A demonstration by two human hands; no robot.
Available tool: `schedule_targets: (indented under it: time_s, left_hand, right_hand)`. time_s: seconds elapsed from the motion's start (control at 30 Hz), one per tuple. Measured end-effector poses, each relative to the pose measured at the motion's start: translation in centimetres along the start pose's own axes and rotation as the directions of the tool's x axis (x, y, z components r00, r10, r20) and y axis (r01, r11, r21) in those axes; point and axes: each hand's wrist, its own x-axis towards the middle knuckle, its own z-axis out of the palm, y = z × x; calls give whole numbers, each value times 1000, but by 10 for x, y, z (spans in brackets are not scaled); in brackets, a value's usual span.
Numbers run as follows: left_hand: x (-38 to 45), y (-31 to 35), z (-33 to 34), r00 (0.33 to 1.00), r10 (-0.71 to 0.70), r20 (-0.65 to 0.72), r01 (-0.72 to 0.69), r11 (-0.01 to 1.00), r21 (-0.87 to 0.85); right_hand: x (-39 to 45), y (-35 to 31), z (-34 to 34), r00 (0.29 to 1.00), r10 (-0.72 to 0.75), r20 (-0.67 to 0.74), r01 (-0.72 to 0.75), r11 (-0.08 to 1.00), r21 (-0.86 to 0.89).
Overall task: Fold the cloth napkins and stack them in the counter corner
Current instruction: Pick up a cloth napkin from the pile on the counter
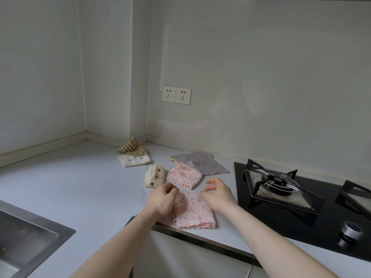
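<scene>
A folded pink floral napkin point(193, 212) lies at the counter's front edge. My left hand point(163, 199) pinches its far left corner with curled fingers. Over the napkin's far right corner my right hand point(217, 192) hovers with fingers loosely spread. Just behind lies a second pink floral napkin point(184, 175), folded. A cream napkin with large dots point(154, 176) sits to its left. An unfolded grey floral napkin point(202, 162) lies further back. Near the wall corner a checked yellow napkin point(132, 148) rests on a white dotted one point(134, 160).
A black gas hob point(301, 197) with metal burner grates fills the counter on the right. A steel sink point(30, 235) sits at the lower left. Two wall sockets point(176, 94) are above the napkins. The pale counter point(80, 183) runs back to the wall corner.
</scene>
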Motion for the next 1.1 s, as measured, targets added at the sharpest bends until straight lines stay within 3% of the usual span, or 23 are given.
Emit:
schedule_targets:
  time_s: [0.1, 0.4, 0.6, 0.77, 1.1]
  left_hand:
    - [-1, 1, 1, 1000, 1, -2, -1, 1000, 20]
    - [0, 3, 5, 996, 63, 67, -81, 945, 316]
    - [-4, 6, 1, 996, 18, 85, -26, 996, 88]
    - [-6, 3, -2, 994, 23, 111, -10, 993, -118]
    - [-7, 6, -1, 995, 27, 100, -25, 999, -29]
  right_hand:
    - [2, 22, -2, 999, 31, 14, -30, 996, -82]
    - [14, 30, 6, 980, 122, 157, -116, 992, -41]
    - [19, 36, 4, 969, 99, 226, -113, 992, 52]
    - [16, 43, 6, 986, 38, 162, -65, 985, 163]
    - [8, 55, 6, 999, -38, 20, 30, 955, 295]
